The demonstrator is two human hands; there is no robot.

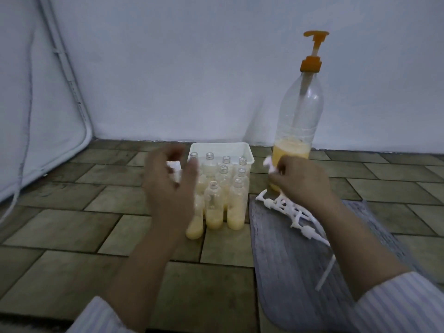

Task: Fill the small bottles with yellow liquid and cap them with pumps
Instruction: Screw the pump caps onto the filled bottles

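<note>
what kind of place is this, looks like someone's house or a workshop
Probably a room in a home, with the work done on the floor rather than at a bench. The small bottles stand on worn floor tiles beside a grey mat, against a plain white wall.

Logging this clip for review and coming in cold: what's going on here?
A person sits at a tiled floor capping small clear plastic bottles, each part-filled with yellow liquid. The bottles in view are uncapped; some stand in a white plastic tub. The left hand holds a white pump cap; the right hand pinches another above a pile of white pumps on a grey mat. A large orange-pump dispenser bottle stands behind.
</note>
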